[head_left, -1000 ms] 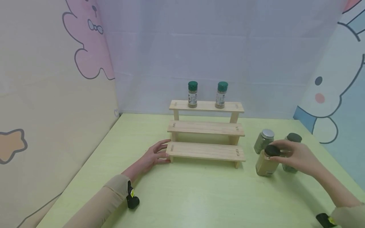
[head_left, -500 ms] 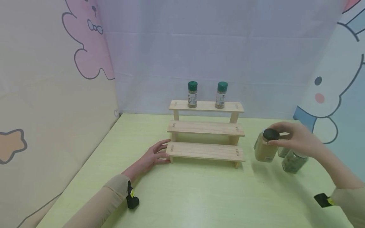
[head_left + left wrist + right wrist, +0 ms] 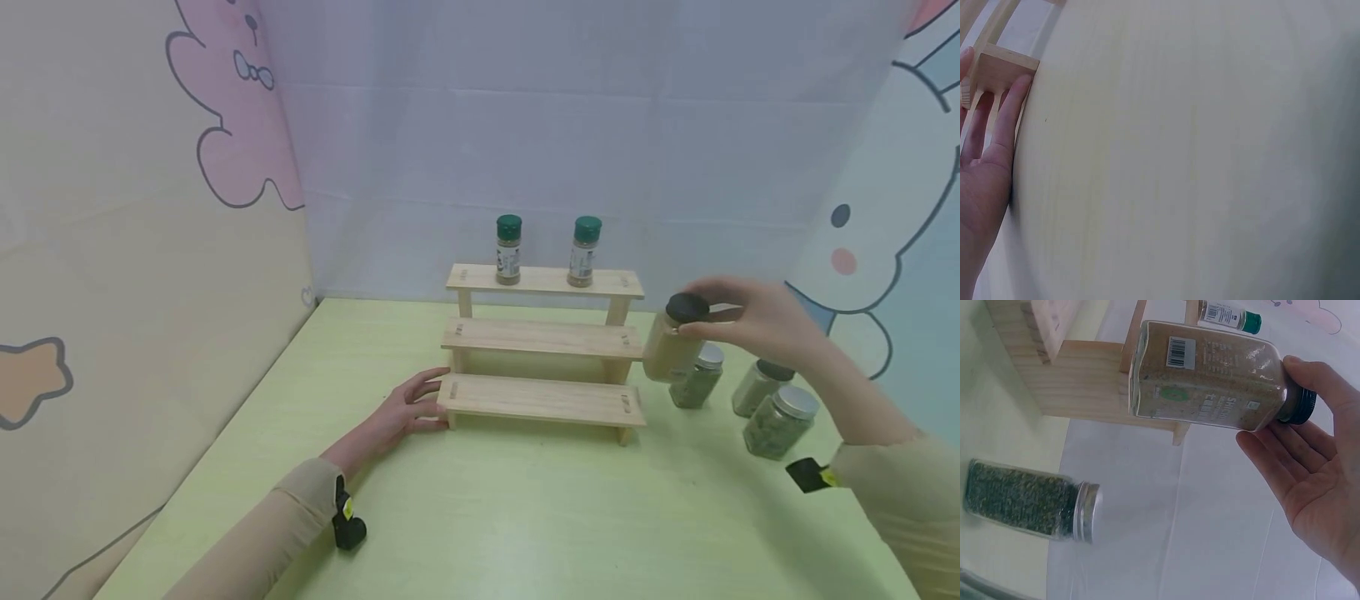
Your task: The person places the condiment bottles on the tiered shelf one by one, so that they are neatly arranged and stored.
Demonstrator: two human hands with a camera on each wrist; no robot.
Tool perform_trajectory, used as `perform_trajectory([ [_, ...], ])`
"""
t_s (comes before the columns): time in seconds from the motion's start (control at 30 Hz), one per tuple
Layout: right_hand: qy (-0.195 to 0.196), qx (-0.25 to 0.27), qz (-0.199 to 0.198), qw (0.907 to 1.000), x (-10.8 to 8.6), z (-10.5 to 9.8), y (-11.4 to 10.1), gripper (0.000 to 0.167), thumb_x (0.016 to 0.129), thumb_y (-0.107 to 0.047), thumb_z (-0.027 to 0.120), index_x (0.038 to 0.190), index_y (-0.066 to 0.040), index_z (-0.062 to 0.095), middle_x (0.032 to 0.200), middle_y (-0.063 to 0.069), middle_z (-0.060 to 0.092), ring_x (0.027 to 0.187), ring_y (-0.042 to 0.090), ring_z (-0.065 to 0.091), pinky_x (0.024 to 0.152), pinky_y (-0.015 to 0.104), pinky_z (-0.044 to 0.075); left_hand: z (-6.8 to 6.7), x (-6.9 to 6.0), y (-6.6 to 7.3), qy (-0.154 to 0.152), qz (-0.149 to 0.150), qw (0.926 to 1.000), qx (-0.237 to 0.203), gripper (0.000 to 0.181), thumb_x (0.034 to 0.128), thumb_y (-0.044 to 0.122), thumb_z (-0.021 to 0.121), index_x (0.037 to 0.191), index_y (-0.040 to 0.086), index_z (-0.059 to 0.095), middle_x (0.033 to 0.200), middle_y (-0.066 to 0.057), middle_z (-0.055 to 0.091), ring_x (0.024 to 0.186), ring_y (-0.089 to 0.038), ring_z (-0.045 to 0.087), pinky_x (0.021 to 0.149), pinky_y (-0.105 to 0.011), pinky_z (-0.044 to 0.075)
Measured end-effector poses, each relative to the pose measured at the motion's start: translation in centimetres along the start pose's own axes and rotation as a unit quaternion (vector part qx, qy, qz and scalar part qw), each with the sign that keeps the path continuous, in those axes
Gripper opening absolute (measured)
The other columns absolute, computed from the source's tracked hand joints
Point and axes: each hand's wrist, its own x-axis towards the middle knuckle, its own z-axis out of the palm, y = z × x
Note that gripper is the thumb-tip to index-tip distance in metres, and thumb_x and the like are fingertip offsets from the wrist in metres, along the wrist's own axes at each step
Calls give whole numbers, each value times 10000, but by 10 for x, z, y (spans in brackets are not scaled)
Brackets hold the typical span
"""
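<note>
A three-step wooden rack point(image 3: 540, 396) stands mid-table. My left hand point(image 3: 401, 417) touches its lower left end with fairly straight fingers; in the left wrist view the fingers of that hand point(image 3: 988, 169) lie against a wooden support point(image 3: 1007, 67). My right hand point(image 3: 765, 321) pinches a square jar of tan powder point(image 3: 671, 350) near its black lid, held slightly tilted in the air beside the rack's right end. In the right wrist view the jar point(image 3: 1210, 375) shows a barcode, and thumb and fingers of the hand point(image 3: 1322, 469) hold its lid end.
Two green-capped bottles point(image 3: 508, 250) point(image 3: 583, 252) stand on the top step. Right of the rack, on the table point(image 3: 480, 517), are a silver-lidded jar point(image 3: 696, 379), a dark-lidded jar point(image 3: 761, 387) and another silver-lidded jar point(image 3: 780, 425). Cloth walls with printed animals surround the table.
My right hand has lifted the tan jar off the table and carried it up and left toward the rack, uncovering the jars behind. My left hand has stayed at the rack.
</note>
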Motion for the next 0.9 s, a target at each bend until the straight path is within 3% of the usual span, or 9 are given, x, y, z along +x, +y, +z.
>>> perform_trajectory([
  [0.3, 35, 271, -323, 9991, 29, 18, -34, 503, 811, -323, 815, 1259, -166, 649, 1200, 84, 694, 918, -184, 546, 776, 64, 512, 0, 0, -1, 50, -32, 9999, -98, 695, 947, 29, 596, 1553, 183, 292, 1570, -207, 316, 1317, -318, 512, 989, -467, 563],
  [0.47, 71, 413, -484, 9979, 49, 32, -48, 483, 819, -329, 807, 1251, -173, 655, 1189, 55, 700, 1021, -7, 601, 797, 59, 522, 0, 0, -1, 32, -36, 9999, -91, 694, 950, 34, 595, 1554, 186, 290, 1572, -206, 312, 1302, -305, 525, 987, -464, 565],
  [0.6, 56, 481, -677, 9965, 66, 45, -58, 470, 823, -299, 806, 1245, -151, 660, 1178, 63, 704, 1076, 155, 632, 858, 212, 595, -1, 0, -2, -7, -24, 9999, -99, 694, 952, 35, 593, 1556, 185, 286, 1574, -208, 307, 1271, -286, 550, 988, -466, 564],
  [0.73, 3, 573, -803, 9951, 80, 56, -69, 485, 817, -302, 810, 1243, -123, 663, 1175, 96, 703, 1088, 219, 642, 907, 398, 605, -1, 0, -2, -20, 17, 10000, -81, 689, 955, 30, 586, 1556, 183, 286, 1571, -211, 312, 1248, -273, 567, 988, -467, 564],
  [0.9, -2, 721, -822, 9940, 94, 72, -82, 484, 804, -296, 822, 1228, -122, 670, 1163, 101, 708, 1069, 227, 655, 896, 430, 603, -1, 0, -3, -13, 18, 10000, -29, 686, 956, 33, 587, 1555, 188, 289, 1571, -206, 316, 1255, -273, 564, 990, -469, 563],
])
